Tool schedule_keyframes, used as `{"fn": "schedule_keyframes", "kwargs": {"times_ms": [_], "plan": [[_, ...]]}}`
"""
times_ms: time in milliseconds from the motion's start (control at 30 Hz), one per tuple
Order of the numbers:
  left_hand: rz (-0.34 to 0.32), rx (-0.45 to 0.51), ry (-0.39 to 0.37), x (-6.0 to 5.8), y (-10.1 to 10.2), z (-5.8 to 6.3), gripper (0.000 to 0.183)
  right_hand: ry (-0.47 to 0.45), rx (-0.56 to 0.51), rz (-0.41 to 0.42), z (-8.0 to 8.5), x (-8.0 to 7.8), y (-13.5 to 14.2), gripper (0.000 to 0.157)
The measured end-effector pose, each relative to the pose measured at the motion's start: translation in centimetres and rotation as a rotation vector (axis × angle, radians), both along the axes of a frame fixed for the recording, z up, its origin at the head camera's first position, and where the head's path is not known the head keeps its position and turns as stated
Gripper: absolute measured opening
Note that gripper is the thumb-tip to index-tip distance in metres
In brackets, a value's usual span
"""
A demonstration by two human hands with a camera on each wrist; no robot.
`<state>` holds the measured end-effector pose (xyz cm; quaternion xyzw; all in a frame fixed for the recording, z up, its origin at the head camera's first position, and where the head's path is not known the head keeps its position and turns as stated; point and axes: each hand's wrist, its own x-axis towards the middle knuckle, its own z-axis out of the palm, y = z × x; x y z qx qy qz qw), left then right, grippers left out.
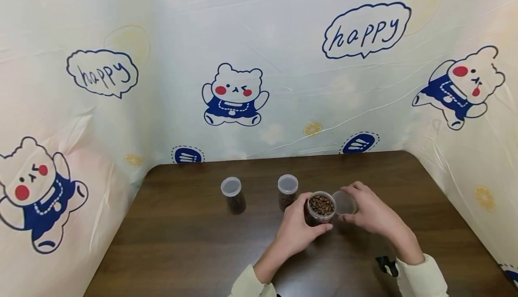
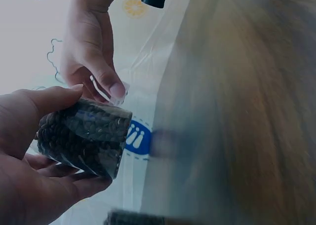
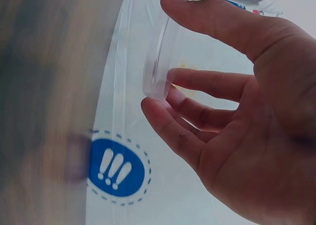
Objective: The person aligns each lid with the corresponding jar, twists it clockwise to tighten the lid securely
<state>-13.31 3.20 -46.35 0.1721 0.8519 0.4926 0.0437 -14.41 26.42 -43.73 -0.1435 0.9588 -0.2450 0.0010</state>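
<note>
My left hand (image 1: pixel 294 230) grips a clear plastic jar (image 2: pixel 86 136) full of brown coffee beans (image 1: pixel 321 204). Its top is uncovered and faces up in the head view, with thumb and fingers round its side. Just right of it, my right hand (image 1: pixel 373 209) pinches a round translucent lid (image 1: pixel 345 203) by the edge. In the right wrist view the lid (image 3: pixel 159 62) stands on edge between thumb and fingertips. Close behind the left hand is a second jar (image 1: pixel 288 193), lidded and with dark contents, partly hidden by that hand.
Farther left on the brown wooden table (image 1: pixel 182 243) stands another lidded jar (image 1: pixel 233 195) with dark contents. A printed cloth (image 1: pixel 299 108) with bears and the word "happy" hangs behind the table and along both sides.
</note>
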Motion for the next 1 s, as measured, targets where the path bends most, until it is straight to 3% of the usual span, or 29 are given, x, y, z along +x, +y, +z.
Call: {"fn": "schedule_keyframes", "kwargs": {"times_ms": [200,533,733,1000], "plan": [[0.010,0.018,-0.040,0.7,-2.5,-0.9,0.075,0.003,0.007,0.060,-0.8,0.2,-1.7,0.066],[0.048,0.106,-0.052,1.2,-5.3,-3.2,0.072,-0.090,0.011,0.130,-2.9,0.8,-4.4,0.065],[0.057,0.128,-0.082,1.3,-6.2,-4.3,0.072,-0.115,0.028,0.154,-3.8,1.4,-5.3,0.068],[0.081,0.113,-0.096,1.5,-6.3,-4.8,0.074,-0.143,0.037,0.164,-4.5,1.6,-5.5,0.070]]}}
